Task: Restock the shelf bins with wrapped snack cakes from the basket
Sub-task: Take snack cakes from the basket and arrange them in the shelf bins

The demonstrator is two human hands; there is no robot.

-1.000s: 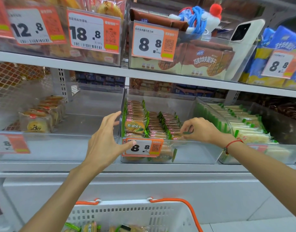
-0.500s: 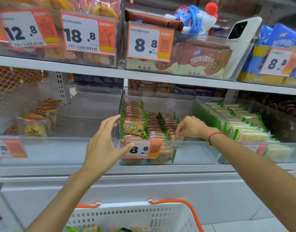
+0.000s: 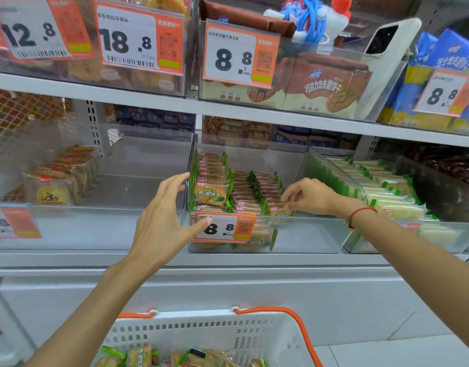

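A clear middle shelf bin (image 3: 307, 234) holds rows of green-edged wrapped snack cakes (image 3: 212, 192) along its left half. My left hand (image 3: 167, 221) holds the bin's front left corner, thumb on the orange 8.8 price tag (image 3: 225, 227), fingers against the bin's left wall. My right hand (image 3: 310, 196) reaches into the bin and pinches the front snack cake (image 3: 278, 209) of the right-hand row. Below, a white basket (image 3: 201, 335) with orange handles holds several more wrapped cakes (image 3: 140, 356).
A clear left bin (image 3: 109, 229) holds a short row of round pastries (image 3: 50, 192). A right bin (image 3: 440, 234) is packed with pale green-edged cakes. On the upper shelf (image 3: 148, 102) stand priced bins, a white phone (image 3: 387, 38) and a toy.
The view shifted slightly. My right hand stays at the front of the right row, fingers working on a cake. My left hand keeps its hold on the bin corner.
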